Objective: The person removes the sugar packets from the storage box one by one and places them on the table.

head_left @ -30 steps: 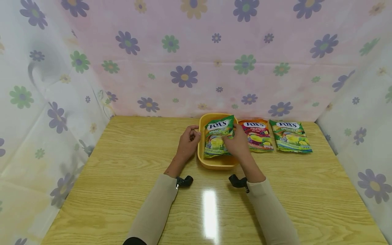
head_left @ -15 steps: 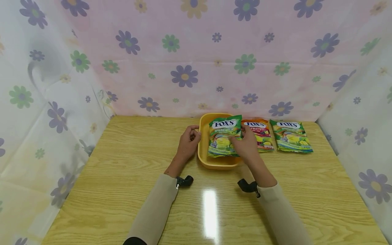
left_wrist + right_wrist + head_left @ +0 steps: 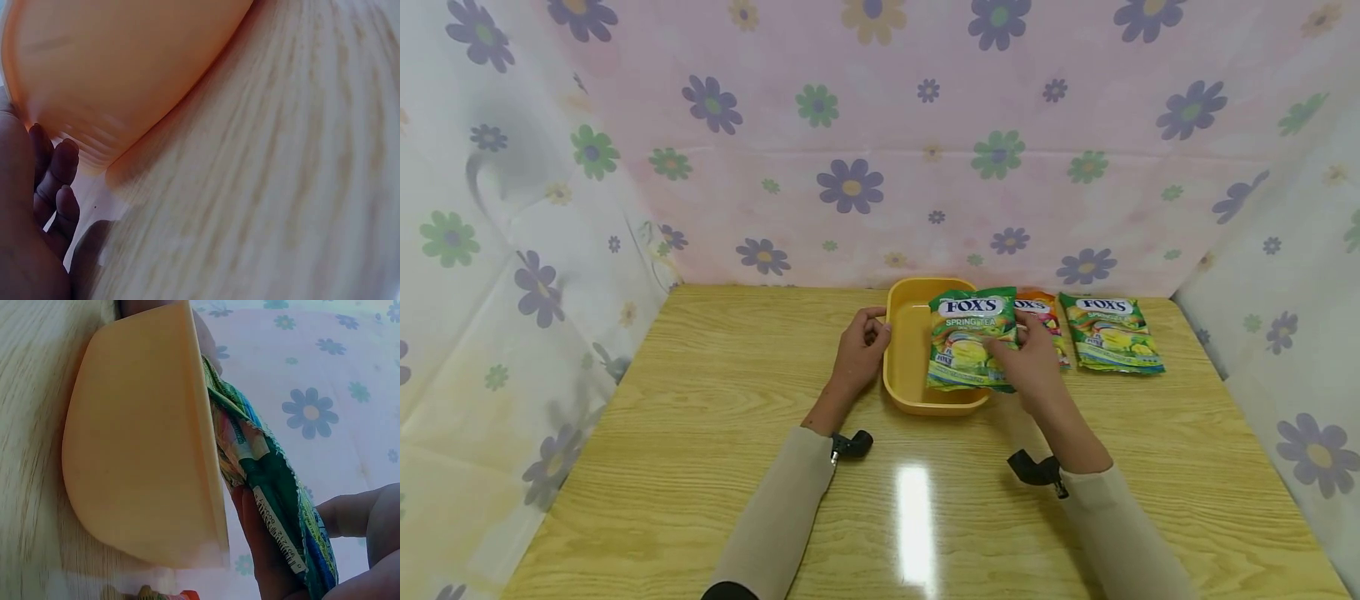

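Note:
In the head view, my right hand (image 3: 1039, 367) pinches a green Fox's Spring Tea candy bag (image 3: 964, 342) by its right side, thumb on the printed front and fingers behind. The bag overlaps the right half of a yellow plastic tub (image 3: 912, 354). From the right wrist, the bag's back (image 3: 275, 487) shows above the tub's rim, raised off the table. My left hand (image 3: 859, 354) holds the tub's left rim, with thumb and index finger at the edge. The left wrist view shows its other fingers (image 3: 62, 165) curled beside the tub wall (image 3: 125, 69).
A red-and-orange Fox's Fruits bag (image 3: 1036, 305) lies right of the tub, partly hidden by my right hand. Farther right lies a second green Fox's bag (image 3: 1112, 335). Flowered cloth (image 3: 850, 108) hangs behind the wooden table (image 3: 715, 400) and along both sides.
My right hand has moved right with the green candy bag, from over the middle of the tub to its right side, covering more of the red bag. My left hand stays at the rim.

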The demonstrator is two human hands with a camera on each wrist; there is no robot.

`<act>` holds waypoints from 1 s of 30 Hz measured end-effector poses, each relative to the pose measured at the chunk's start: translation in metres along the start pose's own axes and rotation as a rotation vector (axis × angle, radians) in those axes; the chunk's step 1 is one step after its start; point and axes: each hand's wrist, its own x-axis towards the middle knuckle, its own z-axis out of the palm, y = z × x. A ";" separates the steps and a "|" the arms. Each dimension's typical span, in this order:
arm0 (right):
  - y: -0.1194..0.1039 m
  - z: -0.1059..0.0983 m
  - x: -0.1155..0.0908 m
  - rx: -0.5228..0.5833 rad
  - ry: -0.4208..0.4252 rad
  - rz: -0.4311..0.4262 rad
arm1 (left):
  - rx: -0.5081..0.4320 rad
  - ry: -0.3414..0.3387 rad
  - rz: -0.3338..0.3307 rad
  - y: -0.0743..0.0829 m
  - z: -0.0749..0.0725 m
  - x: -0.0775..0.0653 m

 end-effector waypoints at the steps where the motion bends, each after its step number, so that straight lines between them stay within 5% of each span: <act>1: 0.000 -0.002 -0.001 0.007 0.000 -0.001 | 0.000 0.001 0.001 0.000 0.000 0.000; 19: 0.007 -0.040 -0.020 -0.023 0.018 0.106 | -0.002 0.023 0.005 -0.002 0.002 0.001; 30: 0.015 -0.059 -0.034 -0.034 0.003 0.138 | -0.020 0.028 0.017 0.039 -0.002 -0.011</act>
